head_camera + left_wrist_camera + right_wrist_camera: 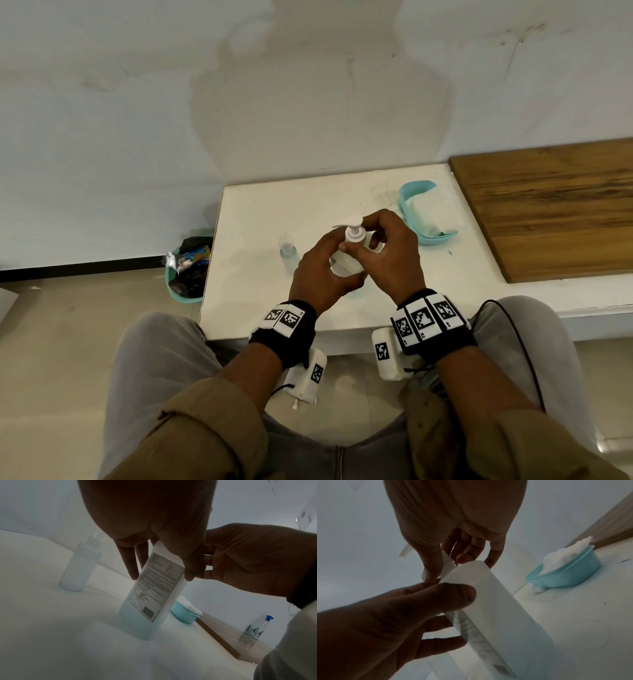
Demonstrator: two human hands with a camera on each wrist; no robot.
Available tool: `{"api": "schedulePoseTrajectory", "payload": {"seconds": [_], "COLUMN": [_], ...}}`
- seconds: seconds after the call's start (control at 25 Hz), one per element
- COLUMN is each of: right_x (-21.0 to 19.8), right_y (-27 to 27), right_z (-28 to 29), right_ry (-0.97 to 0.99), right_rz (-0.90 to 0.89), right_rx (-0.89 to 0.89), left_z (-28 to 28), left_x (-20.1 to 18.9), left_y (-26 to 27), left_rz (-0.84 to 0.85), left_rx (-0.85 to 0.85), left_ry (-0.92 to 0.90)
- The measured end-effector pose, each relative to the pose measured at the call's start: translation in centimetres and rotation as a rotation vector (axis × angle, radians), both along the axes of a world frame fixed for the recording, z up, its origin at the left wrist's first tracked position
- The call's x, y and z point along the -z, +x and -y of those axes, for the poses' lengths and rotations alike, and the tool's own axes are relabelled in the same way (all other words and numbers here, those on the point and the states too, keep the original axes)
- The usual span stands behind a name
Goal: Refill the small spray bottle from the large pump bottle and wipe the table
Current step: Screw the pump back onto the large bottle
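Both hands on the large pump bottle (pixel 349 260)

Left hand (pixel 322 274) grips its body; right hand (pixel 394 253) pinches the pump collar; uncapped small spray bottle (pixel 287 251) stands just left.

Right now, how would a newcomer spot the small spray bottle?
On the white table, look left of both hands around the large pump bottle. The small spray bottle stands alone, untouched: clear, uncapped, much shorter.

My head view looking down on counter (pixel 260 212), my wrist views close under each palm, all sharing pump bottle (pixel 154 591).
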State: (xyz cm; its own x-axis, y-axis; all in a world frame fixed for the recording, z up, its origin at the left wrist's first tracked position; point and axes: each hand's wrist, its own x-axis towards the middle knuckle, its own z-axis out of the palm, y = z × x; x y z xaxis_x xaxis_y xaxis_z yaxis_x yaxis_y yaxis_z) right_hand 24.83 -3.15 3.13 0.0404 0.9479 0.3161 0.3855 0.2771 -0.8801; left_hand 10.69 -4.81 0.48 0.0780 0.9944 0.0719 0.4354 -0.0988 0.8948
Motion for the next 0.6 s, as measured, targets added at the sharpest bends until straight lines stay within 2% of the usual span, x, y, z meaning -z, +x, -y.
{"api": "schedulePoseTrajectory", "payload": {"seconds": [0.12,0.24,0.44,0.6], "right_x": [0.0,0.1,0.1,0.6], "right_y": [1.1,2.0,0.9,-0.5], "right_z": [-0.3,-0.6,-0.7,-0.2], "right_ry": [-0.019,-0.028,-0.077,-0.083], "right_rz": [0.027,0.147,0.056,-0.009], "right_rx": [-0.113,-0.252,-0.132,0.1], "left_z": [0.0,-0.2,-0.3,-0.3], "left_x": [0.3,0.7,0.6,0.5], "left_y": [0.1,0.2,0.0,0.3], "left_rz": [0.004,-0.002,-0.032,-0.05], "left_rx": [0.003,0.002,-0.016,-0.057], "left_ry": [0.004,0.008,-0.001,-0.002]}}
